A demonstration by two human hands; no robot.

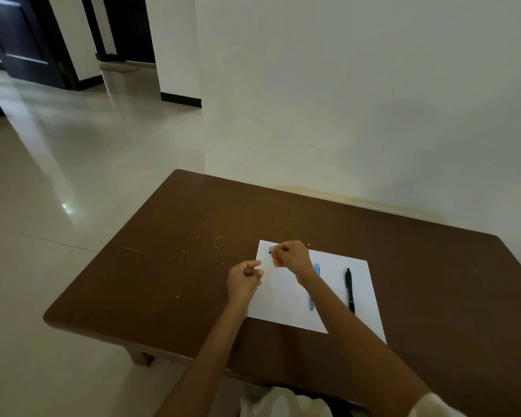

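Over the far left corner of the sheet (280,296), I am watching the right hand (290,254) pinching a small green piece (270,252). Its fingers are curled tight, and only the tip of the piece is showing past them. I am judging the piece to be light, hard and easy to drop, so it is calling for a fingertip pinch close to its middle rather than a full fist. It is being held just above the paper, not lying on it.

Just beside it, at the sheet's left edge, the left hand (245,276) is hovering with fingers curled and forefinger meeting thumb. I cannot tell whether anything thin is sitting between them.

A blue pen (312,303) is lying along the sheet under the right wrist. A black pen (350,290) is lying near the right edge. Pale specks (206,240) are dotting the brown surface (163,281) left of the sheet.
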